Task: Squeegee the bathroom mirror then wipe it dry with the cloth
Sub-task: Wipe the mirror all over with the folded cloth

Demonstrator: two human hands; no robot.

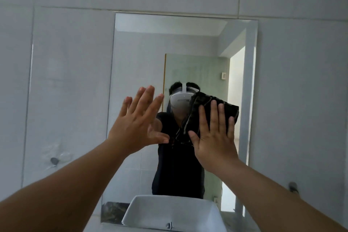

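Note:
The rectangular bathroom mirror [143,58] hangs on the tiled wall straight ahead. My right hand [214,137] lies flat with fingers spread, pressing a dark folded cloth [207,105] against the glass right of the mirror's middle. My left hand [137,122] is raised beside it at the mirror's middle left, fingers apart and holding nothing; whether it touches the glass I cannot tell. A loose corner of the cloth hangs down between the two hands. No squeegee is in view.
A white basin [169,211] with a tap [169,225] sits below the mirror at the bottom edge. Small wall fittings stick out at the lower left [54,160] and lower right [292,186]. The mirror reflects a person and an open doorway.

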